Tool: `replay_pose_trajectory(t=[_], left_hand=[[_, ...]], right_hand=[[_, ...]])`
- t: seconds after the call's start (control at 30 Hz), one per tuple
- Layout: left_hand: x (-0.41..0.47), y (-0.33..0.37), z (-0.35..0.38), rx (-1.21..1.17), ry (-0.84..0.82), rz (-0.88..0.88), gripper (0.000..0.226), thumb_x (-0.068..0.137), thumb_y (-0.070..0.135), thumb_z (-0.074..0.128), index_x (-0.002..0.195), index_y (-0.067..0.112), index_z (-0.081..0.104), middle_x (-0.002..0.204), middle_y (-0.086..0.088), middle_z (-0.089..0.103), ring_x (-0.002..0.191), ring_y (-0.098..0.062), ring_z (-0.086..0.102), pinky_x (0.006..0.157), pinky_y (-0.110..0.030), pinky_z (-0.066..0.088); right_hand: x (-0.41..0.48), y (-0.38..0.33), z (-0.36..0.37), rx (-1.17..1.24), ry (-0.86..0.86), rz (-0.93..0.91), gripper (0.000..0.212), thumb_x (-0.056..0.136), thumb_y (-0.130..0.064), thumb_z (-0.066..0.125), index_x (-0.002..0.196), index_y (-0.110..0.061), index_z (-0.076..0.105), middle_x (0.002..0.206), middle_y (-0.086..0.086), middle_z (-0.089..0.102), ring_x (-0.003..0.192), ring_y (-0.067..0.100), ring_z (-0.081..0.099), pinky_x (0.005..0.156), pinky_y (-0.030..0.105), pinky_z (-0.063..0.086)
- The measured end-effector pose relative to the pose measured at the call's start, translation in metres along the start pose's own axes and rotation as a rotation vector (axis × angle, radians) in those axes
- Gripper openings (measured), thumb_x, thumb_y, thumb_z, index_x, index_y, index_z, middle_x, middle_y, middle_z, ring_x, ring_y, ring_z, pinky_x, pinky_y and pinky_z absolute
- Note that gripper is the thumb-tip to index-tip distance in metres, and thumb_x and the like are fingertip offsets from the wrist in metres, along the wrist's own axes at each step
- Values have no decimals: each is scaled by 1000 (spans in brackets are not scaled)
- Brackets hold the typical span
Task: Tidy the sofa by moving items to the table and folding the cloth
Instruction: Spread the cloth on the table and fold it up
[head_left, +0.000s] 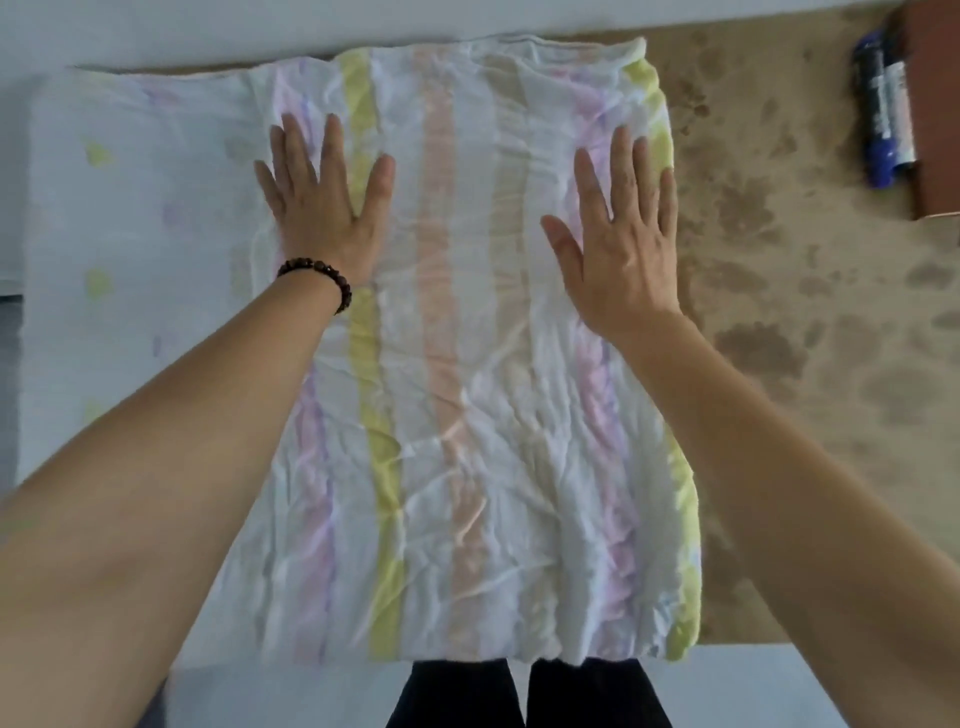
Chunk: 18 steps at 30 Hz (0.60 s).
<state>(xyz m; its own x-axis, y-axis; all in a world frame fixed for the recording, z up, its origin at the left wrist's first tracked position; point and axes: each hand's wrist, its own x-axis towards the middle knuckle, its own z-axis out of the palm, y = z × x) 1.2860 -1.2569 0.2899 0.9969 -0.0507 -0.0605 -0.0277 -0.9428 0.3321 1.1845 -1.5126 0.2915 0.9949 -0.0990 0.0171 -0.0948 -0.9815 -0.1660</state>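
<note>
Cloth (457, 332), thin, soft and crinkled, lies partly folded across the sofa seat (779, 312), both the left hand (324, 202) and right hand (621, 244) spread flat on it; probably best pinched at its corners.

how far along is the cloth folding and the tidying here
Looks done: the striped cloth already lies doubled over, a thinner layer showing at its left. In hand: the left hand and right hand press flat on it, smoothing. Left: probably more folds. A blue bottle and brown item lie far right; whether that is the table is unclear.
</note>
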Motion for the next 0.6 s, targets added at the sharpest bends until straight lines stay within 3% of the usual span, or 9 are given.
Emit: replay_pose_trajectory(t=[0.13, 0.23, 0.33, 0.43, 0.6], left_hand=[[-104, -10, -24, 0, 158, 170, 58, 102, 45, 28, 148, 11, 36, 158, -20, 20, 148, -35, 14, 119, -53, 8], [-218, -21, -12, 60, 13, 281, 62, 101, 49, 29, 152, 15, 27, 160, -20, 13, 148, -36, 9, 118, -57, 9], [-297, -57, 3, 262, -152, 300, 73, 96, 65, 20, 155, 25, 13, 162, -17, 1, 149, -32, -4, 116, -61, 3], [-329, -104, 6, 358, -155, 195, 77, 92, 71, 18, 155, 28, 12, 162, -15, 1, 150, -32, -1, 114, -64, 7], [-332, -123, 12, 352, -89, 256, 79, 90, 72, 22, 156, 29, 9, 163, -14, 3, 150, -31, 1, 115, -63, 7]], right_hand=[[-111, -41, -2, 171, 19, 57, 58, 105, -39, 37, 156, -13, 26, 163, 20, 13, 152, 37, 10, 122, 52, 11], [-190, -62, 4, 176, -59, 77, 61, 104, -43, 37, 157, -13, 25, 165, 18, 8, 153, 35, 4, 122, 54, 11], [-247, -71, 10, 97, -113, 104, 73, 100, -61, 30, 159, -21, 13, 166, 14, -1, 153, 31, -6, 123, 51, 2], [-285, -62, 18, 15, -187, 189, 84, 92, -77, 24, 159, -31, 4, 166, 10, -8, 153, 29, -10, 123, 52, 0], [-303, -51, 27, -44, -132, 251, 85, 90, -78, 26, 159, -31, 9, 167, 10, 0, 153, 29, -2, 122, 52, 6]])
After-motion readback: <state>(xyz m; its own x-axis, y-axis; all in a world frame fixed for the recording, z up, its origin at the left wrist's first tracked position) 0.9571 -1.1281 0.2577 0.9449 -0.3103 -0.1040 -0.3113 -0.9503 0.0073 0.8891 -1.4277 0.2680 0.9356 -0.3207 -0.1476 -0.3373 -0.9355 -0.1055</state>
